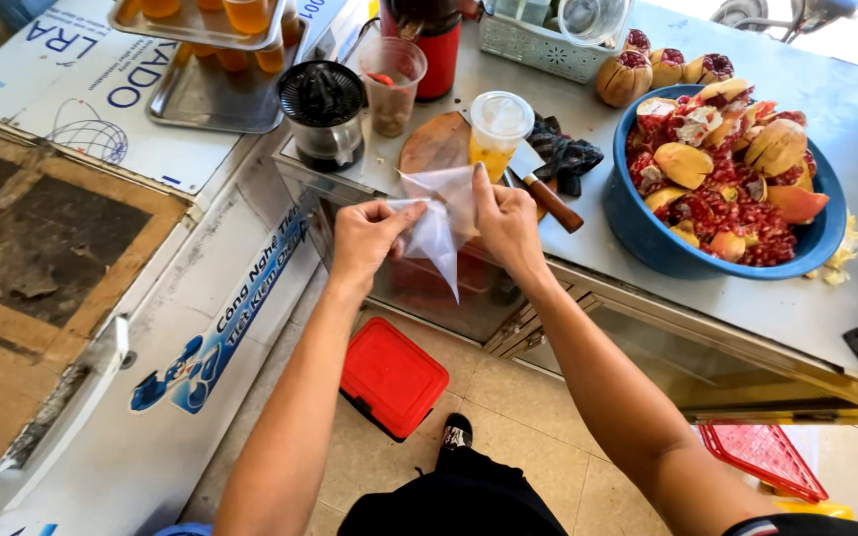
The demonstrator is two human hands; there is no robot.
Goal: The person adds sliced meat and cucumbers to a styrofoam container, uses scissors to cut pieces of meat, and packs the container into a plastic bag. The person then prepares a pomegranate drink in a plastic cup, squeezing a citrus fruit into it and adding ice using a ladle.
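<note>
Both arms reach forward from the bottom of the view, elbows bent, meeting over the edge of the steel counter (747, 298). The left hand (367, 238) pinches one edge of a thin clear bag (441, 223) between thumb and curled fingers, knuckles up. The right hand (503, 220) grips the opposite edge, fingers closed over the plastic, forefinger pointing up along it. The bag hangs between the hands, spread at the top and tapering to a point below, just in front of the counter's edge. Right behind it on the counter stands a lidded cup (498, 131) of orange juice on a round wooden board (436, 144), with a knife (548, 197) beside a dark cloth (566, 156). To the right sits a blue bowl (647, 238) heaped with pomegranate pieces. A black juicer (323, 111) stands to the left. Below, a red box (392, 375) lies on the tiled floor.
</note>
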